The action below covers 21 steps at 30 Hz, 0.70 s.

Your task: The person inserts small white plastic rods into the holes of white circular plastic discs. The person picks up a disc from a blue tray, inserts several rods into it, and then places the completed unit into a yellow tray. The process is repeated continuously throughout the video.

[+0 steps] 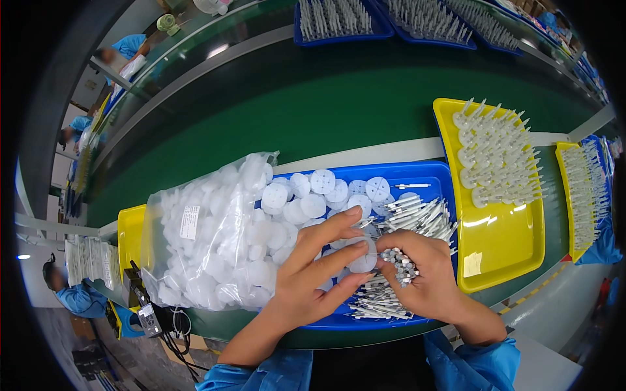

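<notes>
Over a blue tray (417, 171), my left hand (306, 277) grips a round translucent plastic disc (363, 260) between thumb and fingers. My right hand (427, 274) is closed around a bundle of thin white-and-metal rods (403, 266). Its thumb and forefinger come close to the disc's edge; whether a rod touches the disc is hard to tell. Loose discs (323, 181) fill the tray's left part, some spilling from a clear plastic bag (215, 228) full of them. Loose rods (420, 218) lie at the tray's right, and more are below my hands.
Right of the blue tray, a yellow tray (502, 254) holds rows of discs with upright rods (499, 156). Another loaded yellow tray (577, 195) is farther right. Blue trays (339, 39) of similar pieces stand across the green belt (261, 98). A black power adapter (150, 319) with cables sits left. Several people work nearby.
</notes>
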### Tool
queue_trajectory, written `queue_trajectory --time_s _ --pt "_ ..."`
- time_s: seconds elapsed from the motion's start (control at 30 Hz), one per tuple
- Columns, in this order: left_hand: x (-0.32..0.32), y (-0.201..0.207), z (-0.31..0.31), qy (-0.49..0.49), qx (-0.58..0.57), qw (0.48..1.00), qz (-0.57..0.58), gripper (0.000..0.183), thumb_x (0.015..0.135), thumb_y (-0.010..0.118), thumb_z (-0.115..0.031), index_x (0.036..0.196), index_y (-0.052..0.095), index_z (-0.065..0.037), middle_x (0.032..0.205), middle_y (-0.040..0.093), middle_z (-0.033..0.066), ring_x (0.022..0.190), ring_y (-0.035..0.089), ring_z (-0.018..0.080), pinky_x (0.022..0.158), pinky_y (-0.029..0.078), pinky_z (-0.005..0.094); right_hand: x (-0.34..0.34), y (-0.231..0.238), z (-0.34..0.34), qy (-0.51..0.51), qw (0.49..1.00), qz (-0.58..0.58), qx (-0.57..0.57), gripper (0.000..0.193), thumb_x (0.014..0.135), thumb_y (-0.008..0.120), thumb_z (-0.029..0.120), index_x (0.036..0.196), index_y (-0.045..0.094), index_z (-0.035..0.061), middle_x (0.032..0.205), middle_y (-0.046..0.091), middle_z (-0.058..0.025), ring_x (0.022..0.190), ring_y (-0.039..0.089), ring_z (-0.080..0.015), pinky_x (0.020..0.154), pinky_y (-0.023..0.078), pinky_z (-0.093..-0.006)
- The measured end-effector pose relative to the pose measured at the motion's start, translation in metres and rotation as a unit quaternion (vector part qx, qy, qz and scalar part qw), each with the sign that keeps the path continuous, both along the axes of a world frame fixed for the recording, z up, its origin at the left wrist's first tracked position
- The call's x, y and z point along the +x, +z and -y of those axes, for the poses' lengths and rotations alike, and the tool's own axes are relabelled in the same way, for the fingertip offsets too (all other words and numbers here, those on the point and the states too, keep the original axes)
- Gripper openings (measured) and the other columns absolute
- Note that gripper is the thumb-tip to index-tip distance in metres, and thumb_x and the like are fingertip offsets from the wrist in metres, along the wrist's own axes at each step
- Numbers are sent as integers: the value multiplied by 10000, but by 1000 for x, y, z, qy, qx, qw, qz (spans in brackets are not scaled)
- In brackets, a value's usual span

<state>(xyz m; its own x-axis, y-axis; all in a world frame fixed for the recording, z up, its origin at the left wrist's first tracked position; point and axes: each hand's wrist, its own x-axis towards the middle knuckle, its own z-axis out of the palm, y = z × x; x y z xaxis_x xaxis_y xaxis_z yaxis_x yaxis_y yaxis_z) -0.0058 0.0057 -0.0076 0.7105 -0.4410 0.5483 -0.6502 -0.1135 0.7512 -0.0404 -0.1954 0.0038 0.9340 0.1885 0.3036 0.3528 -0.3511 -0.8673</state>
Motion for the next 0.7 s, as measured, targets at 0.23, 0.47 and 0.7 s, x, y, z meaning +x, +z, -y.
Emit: queue_trajectory --time_s 0.23,0.47,0.7 --pt "0 7 -8 -17 -144 944 -298 334 904 701 -56 1224 660 31 1346 601 210 1054 669 233 892 541 345 -4 18 1 -23 981 -180 62 194 905 694 55 1063 596 0 960 679 -138 869 671 -226 781 506 -315" --pt "6 -3 -19 -99 -174 879 -432 372 1025 555 -132 1354 559 42 1281 641 194 1013 672 213 828 565 324 8 12 9 38 995 -85 38 154 939 645 66 1061 588 -8 911 673 -182 826 697 -323 740 524 -357" --pt "7 -2 -19 -116 -186 857 -467 297 998 597 -82 1263 586 52 1271 642 207 1080 655 215 882 556 337 13 16 19 58 970 -219 90 176 916 704 88 1022 607 -13 862 662 -122 779 669 -184 720 509 -323"
